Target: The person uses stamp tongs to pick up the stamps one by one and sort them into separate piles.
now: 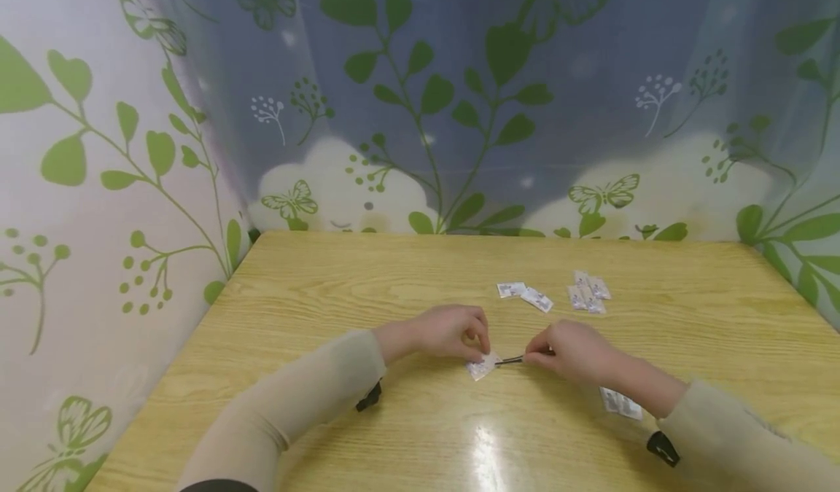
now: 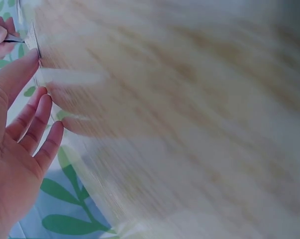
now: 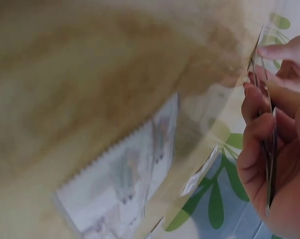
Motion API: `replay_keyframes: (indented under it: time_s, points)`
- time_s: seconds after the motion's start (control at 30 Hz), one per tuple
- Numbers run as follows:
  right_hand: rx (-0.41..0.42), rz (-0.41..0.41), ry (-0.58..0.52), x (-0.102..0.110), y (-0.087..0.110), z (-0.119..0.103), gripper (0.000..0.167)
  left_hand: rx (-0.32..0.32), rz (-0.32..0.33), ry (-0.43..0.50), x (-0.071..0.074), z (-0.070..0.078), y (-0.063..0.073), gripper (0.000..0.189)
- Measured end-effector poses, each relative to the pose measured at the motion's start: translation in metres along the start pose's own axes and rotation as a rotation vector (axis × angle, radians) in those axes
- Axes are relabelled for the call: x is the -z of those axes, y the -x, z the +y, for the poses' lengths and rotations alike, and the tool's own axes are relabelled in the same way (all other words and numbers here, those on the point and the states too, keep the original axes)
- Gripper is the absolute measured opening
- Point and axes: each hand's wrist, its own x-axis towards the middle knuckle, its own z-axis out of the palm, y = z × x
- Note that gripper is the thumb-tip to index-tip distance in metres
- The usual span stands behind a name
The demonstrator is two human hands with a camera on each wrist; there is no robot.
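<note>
My left hand (image 1: 449, 332) pinches the edge of a small white printed sachet (image 1: 482, 368) at the middle of the table; in the left wrist view its thumb lies on the sachet's corner, with the other fingers spread loosely. From the right, my right hand (image 1: 580, 350) grips slim metal tweezers (image 3: 271, 164) along their length. The tweezers' tips meet the sachet's right side in the head view. Whether they clamp it I cannot tell. Under the right forearm lie printed sachets (image 1: 620, 403), partly covered by the arm and seen large in the right wrist view (image 3: 125, 174).
Two white sachets (image 1: 537, 299) lie end to end beyond the hands. Farther right sits a cluster of several pale sachets (image 1: 587, 295). The wooden table (image 1: 341, 273) ends against a curtain (image 1: 459, 113) printed with leaves and butterflies.
</note>
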Motion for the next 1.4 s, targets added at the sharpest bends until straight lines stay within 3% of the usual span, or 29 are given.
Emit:
replay_keyframes:
  time_s: [0.37,0.67,0.8,1.03,1.4]
  points:
    - [-0.028,0.064,0.044,0.000,0.001,-0.004,0.013,0.007,0.026,-0.017,0.000,0.001,0.001,0.006]
    - [-0.018,0.081,0.073,0.000,-0.006,0.003,0.034,0.043,0.058,-0.040,-0.003,0.003,-0.003,0.011]
    - [-0.026,0.076,0.076,0.000,-0.007,0.003,0.032,0.080,0.064,-0.051,-0.005,0.006,-0.004,0.016]
    - [-0.044,0.058,0.041,0.000,0.000,0.000,0.011,0.113,0.063,-0.066,-0.005,0.009,-0.005,0.016]
    - [-0.020,0.063,0.031,-0.004,0.012,-0.009,0.016,0.098,0.079,-0.092,-0.009,0.007,-0.006,0.016]
